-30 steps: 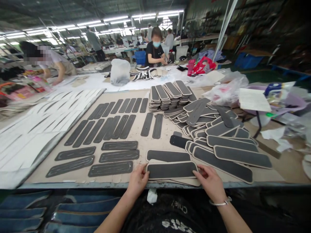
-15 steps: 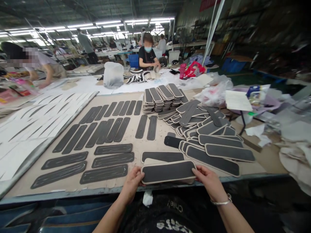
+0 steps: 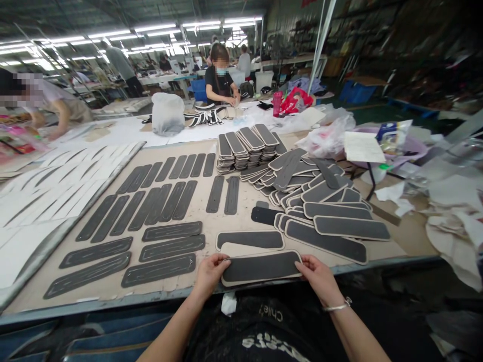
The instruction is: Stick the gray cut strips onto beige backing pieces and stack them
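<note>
Between my two hands, at the table's front edge, is a long dark grey panel with a beige border [image 3: 262, 267]. My left hand [image 3: 211, 273] pinches its left end, thumb on top. My right hand [image 3: 315, 271], with a bracelet at the wrist, grips the right end the same way. Just behind lies a beige piece [image 3: 241, 249], partly covered by the held panel. Another bordered panel [image 3: 249, 240] rests flat beyond that. To the right, a loose heap of bordered panels [image 3: 332, 210] spreads out, with a small black strip [image 3: 263, 215] at its left side.
Borderless dark strips with shiny lines [image 3: 158, 270] lie in rows on the left. Neat stacks of panels [image 3: 247, 146] stand at the back. White cut sheets [image 3: 60, 186] cover the far left. Plastic bags [image 3: 328, 133] and a purple basin [image 3: 413, 149] are at right. A co-worker [image 3: 221, 83] sits opposite.
The view has shifted slightly, so the table's contents appear a little further left. Both hands still hold the panel's ends; my left fingers sit slightly higher on its corner.
</note>
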The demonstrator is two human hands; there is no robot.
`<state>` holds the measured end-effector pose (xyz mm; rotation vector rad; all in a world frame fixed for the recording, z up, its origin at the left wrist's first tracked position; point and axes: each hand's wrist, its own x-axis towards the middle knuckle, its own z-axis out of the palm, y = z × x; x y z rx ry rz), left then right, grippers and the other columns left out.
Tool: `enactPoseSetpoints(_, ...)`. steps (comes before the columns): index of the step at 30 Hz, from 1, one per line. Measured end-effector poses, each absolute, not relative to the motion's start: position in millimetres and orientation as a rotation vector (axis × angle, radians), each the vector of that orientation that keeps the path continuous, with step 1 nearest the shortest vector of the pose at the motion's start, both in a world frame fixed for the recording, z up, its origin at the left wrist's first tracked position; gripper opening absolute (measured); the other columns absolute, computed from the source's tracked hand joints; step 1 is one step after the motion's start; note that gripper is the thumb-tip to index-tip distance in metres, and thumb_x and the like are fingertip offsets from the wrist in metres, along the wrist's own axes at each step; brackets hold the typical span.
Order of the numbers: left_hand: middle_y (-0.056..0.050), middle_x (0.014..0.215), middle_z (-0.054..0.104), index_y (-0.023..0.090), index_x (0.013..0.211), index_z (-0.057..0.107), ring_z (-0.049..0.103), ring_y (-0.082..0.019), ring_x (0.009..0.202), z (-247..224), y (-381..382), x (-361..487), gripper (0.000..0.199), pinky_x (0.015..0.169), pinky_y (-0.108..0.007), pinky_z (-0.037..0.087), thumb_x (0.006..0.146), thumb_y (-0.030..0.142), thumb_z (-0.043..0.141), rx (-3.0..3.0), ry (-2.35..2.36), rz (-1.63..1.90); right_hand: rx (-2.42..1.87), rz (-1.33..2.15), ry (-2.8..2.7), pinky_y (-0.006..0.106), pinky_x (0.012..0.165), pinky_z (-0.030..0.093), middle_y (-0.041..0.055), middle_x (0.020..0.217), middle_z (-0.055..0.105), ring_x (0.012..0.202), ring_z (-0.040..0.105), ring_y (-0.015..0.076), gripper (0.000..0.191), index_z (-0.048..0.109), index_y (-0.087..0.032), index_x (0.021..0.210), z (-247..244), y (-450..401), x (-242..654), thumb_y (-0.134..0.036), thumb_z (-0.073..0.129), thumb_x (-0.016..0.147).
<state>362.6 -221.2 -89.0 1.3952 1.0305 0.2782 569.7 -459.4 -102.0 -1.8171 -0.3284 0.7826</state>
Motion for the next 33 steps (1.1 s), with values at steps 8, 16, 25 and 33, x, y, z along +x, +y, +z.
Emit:
enactPoseSetpoints(8, 0.001, 0.064, 0.060, 0.014, 0.084, 0.060, 0.055, -0.012, 0.060, -89.0, -218.6, 362.3, 0.030, 0.057, -0.021, 0.042, 0.059, 0.029, 0.065, 1.465, 0.951, 0.261, -2.108, 0.593, -0.502, 0.031, 0.064, 0.047, -0.0004, 0.069, 0.061, 0.065, 0.059, 0.0164, 0.032, 0.056, -0.020, 0.089, -104.0, -455.8, 571.8, -0.048, 0.054, 0.074)
enactPoseSetpoints(16, -0.007, 0.089, 0.068, 0.014, 0.094, 0.063, 0.061, -0.019, 0.080, -86.8, -220.7, 362.9, 0.035, 0.073, -0.028, 0.047, 0.063, 0.029, 0.065, 1.698, 0.958, 0.208, -2.273, 0.005, -1.038, 0.040, 0.089, 0.044, 0.0097, 0.109, 0.056, 0.102, 0.051, 0.0233, 0.043, 0.050, -0.020, 0.115, -74.9, -447.4, 570.8, -0.043, 0.052, 0.079)
enactPoseSetpoints(25, -0.001, 0.076, 0.065, 0.017, 0.080, 0.064, 0.058, -0.016, 0.074, -81.2, -231.7, 366.3, 0.016, 0.069, -0.025, 0.045, 0.067, 0.025, 0.059, 1.781, 0.910, 0.328, -2.047, 0.178, -1.577, 0.037, 0.083, 0.042, 0.0059, 0.097, 0.062, 0.093, 0.052, 0.0199, 0.032, 0.057, -0.025, 0.110, -65.4, -392.5, 560.4, -0.035, 0.055, 0.081)
enactPoseSetpoints(33, -0.003, 0.083, 0.065, 0.018, 0.085, 0.065, 0.057, -0.019, 0.083, -84.8, -230.5, 370.4, 0.020, 0.077, -0.028, 0.043, 0.067, 0.024, 0.060, 1.699, 0.954, 0.341, -2.080, 0.286, -1.584, 0.036, 0.082, 0.034, 0.0016, 0.072, 0.062, 0.078, 0.052, 0.0169, 0.022, 0.064, -0.025, 0.076, -74.4, -383.8, 564.2, -0.042, 0.052, 0.082)
